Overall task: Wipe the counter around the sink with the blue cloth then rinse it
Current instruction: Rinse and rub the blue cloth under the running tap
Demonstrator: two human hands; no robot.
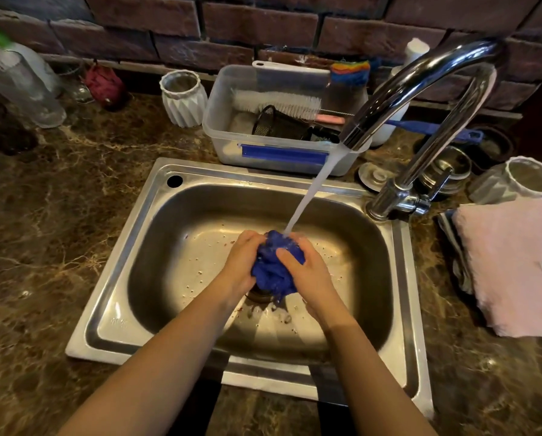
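Note:
The blue cloth [271,272] is bunched into a wet wad over the middle of the steel sink [137,234]. My left hand [240,262] grips its left side and my right hand [304,272] grips its right side. A stream of water [313,187] runs from the chrome tap [420,77] onto the top of the cloth. Small crumbs lie scattered on the sink floor around the drain, which is mostly hidden under the cloth. The brown marble counter [49,215] surrounds the sink.
Behind the sink stands a clear plastic tub [232,121] holding brushes and a black mesh cup. A white ribbed vase [183,99] is to its left, another vase [527,180] at the right. A folded pink towel [512,262] lies right of the sink. A brick wall backs the counter.

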